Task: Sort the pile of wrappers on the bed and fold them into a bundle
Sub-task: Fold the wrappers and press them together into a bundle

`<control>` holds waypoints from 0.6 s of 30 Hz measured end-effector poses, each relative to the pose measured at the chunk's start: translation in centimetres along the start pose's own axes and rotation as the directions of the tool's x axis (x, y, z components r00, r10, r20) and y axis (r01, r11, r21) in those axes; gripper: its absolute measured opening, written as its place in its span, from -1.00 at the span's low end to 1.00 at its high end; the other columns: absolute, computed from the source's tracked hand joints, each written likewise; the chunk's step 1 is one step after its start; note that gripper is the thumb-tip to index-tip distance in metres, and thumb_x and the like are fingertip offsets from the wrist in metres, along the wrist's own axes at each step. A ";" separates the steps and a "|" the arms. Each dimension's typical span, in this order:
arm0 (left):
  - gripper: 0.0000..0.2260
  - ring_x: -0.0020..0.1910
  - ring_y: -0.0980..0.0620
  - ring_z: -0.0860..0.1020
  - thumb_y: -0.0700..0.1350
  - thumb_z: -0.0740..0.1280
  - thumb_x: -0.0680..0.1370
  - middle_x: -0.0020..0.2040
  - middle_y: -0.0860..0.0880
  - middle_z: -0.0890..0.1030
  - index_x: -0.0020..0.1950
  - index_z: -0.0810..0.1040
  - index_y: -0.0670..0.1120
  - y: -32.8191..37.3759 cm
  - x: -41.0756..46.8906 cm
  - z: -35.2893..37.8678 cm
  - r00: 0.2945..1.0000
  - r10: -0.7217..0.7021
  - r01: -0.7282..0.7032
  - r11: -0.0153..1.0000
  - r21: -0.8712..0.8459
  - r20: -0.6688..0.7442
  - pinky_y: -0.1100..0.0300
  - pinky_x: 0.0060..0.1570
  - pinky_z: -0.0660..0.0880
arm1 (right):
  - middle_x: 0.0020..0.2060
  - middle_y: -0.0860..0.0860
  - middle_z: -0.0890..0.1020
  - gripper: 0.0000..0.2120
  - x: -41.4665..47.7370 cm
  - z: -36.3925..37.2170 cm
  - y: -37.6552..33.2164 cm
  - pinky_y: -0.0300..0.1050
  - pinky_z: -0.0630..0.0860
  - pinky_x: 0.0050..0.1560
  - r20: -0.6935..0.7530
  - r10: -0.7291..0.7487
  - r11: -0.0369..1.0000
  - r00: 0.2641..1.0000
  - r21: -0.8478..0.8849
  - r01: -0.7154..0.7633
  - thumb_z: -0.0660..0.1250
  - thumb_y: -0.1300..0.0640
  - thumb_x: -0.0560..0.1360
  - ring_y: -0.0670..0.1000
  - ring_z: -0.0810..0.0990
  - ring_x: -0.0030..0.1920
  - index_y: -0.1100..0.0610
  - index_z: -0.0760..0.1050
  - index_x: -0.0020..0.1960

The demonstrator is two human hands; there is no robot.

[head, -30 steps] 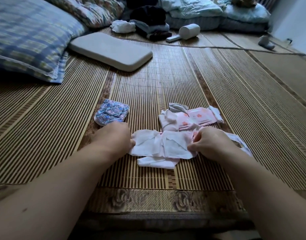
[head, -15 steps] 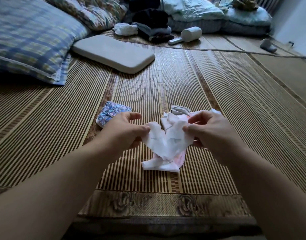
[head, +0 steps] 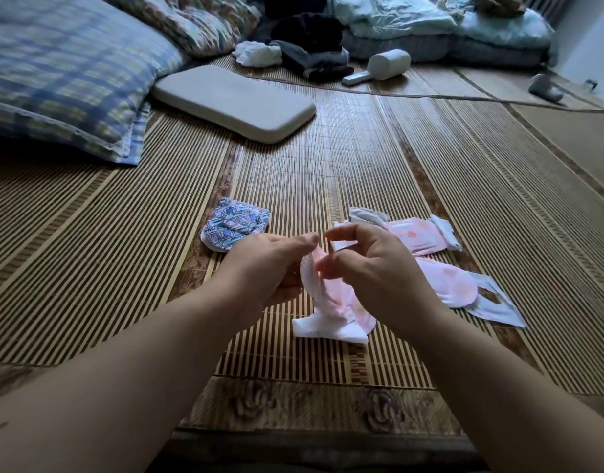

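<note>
My left hand (head: 266, 264) and my right hand (head: 365, 264) are close together above the bamboo mat (head: 327, 172), both pinching the top of a pink and white wrapper (head: 331, 302). Its lower end hangs down and rests on the mat. Behind my right hand lie more pink wrappers (head: 420, 233) with white tabs, and another pink wrapper (head: 450, 281) stretches to the right with a grey strip (head: 498, 305) under it. A blue patterned folded wrapper (head: 235, 223) lies to the left of my hands.
A flat grey pad (head: 235, 100) lies further back. A blue checked pillow (head: 61, 73) sits at far left. Dark clothes (head: 310, 39), a white handled device (head: 382, 66) and light bedding (head: 430, 25) are at the back. The mat's patterned border (head: 310, 404) runs near me.
My hands lifted a wrapper off the mat and came together, bunching it narrow between them. The pink wrappers on the right are now uncovered.
</note>
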State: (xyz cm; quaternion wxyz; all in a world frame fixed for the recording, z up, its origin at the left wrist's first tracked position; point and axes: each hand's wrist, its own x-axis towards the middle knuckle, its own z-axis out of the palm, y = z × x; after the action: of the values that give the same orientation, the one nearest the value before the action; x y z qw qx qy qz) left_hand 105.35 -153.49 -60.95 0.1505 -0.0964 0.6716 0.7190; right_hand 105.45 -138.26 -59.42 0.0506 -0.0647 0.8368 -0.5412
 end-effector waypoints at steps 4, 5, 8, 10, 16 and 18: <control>-0.77 -0.21 -0.07 0.58 -0.08 0.44 0.43 -0.13 -0.23 0.67 -0.04 0.61 -0.22 -0.3 0.0 0.1 1.000 0.016 -0.016 0.991 0.130 0.000 0.12 -0.24 0.51 | -0.17 0.03 0.69 -0.76 -0.2 0.0 -0.1 -0.35 0.54 -0.23 0.050 0.001 0.998 0.999 -0.059 0.002 0.30 0.25 0.45 -0.10 0.67 -0.21 0.06 0.48 0.09; -0.85 -0.21 -0.06 0.59 -0.12 0.42 0.45 -0.14 -0.19 0.67 -0.07 0.61 -0.18 -0.3 0.1 0.1 1.000 0.020 -0.018 0.988 0.155 -0.012 0.14 -0.27 0.50 | -0.17 0.01 0.69 -0.78 -0.2 -0.1 0.1 -0.28 0.57 -0.20 0.031 -0.005 0.992 0.999 -0.125 0.009 0.32 0.22 0.44 -0.09 0.67 -0.20 0.03 0.49 0.06; -0.94 -0.18 -0.04 0.58 -0.12 0.34 0.52 -0.13 -0.10 0.63 -0.11 0.57 -0.09 0.0 0.4 -0.3 0.995 0.059 -0.040 0.977 0.208 -0.085 0.09 -0.25 0.51 | -0.10 -0.01 0.70 -0.80 0.0 -1.2 0.7 -0.14 0.57 -0.08 -0.088 -0.065 0.927 0.994 -0.374 0.027 0.38 0.11 0.40 -0.06 0.65 -0.12 0.02 0.54 0.03; -0.92 -0.23 0.00 0.56 -0.11 0.29 0.55 -0.12 -0.09 0.60 -0.07 0.54 -0.10 0.3 0.7 -0.8 0.986 0.079 -0.059 0.989 0.137 -0.148 0.13 -0.31 0.51 | 0.04 -0.01 0.67 -0.65 0.2 -2.2 1.4 -0.21 0.47 -0.01 -0.100 -0.061 0.816 0.993 -0.578 -0.008 0.42 0.03 0.38 -0.03 0.62 0.02 0.04 0.54 0.15; -0.97 -0.08 -0.10 0.63 -0.18 0.29 0.53 -0.01 -0.16 0.62 -0.06 0.52 -0.10 0.8 2.0 -3.0 0.907 0.057 -0.190 0.939 -0.285 -0.416 0.04 -0.20 0.62 | 0.33 -0.05 0.48 -0.35 0.2 -3.0 3.6 -0.10 0.33 0.32 0.134 0.195 0.670 0.972 -0.742 -0.032 0.51 -0.13 0.23 -0.02 0.38 0.34 -0.08 0.46 0.29; -0.96 -0.08 -0.10 0.64 -0.22 0.32 0.51 -0.01 -0.16 0.61 -0.08 0.50 -0.09 0.5 2.7 -3.7 0.860 0.034 -0.238 0.909 -0.341 -0.509 0.07 -0.25 0.61 | 0.36 -0.09 0.45 -0.33 0.2 -3.1 3.8 -0.11 0.27 0.34 0.140 0.171 0.679 0.975 -0.734 -0.014 0.51 -0.15 0.22 -0.05 0.31 0.38 -0.13 0.45 0.30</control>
State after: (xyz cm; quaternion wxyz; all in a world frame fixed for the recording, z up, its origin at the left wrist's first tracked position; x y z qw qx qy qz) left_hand 102.38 -156.96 -61.66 -0.1001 -0.2557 0.5348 0.7991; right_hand 104.60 -133.98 -61.69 0.1308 -0.0901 0.9756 -0.1516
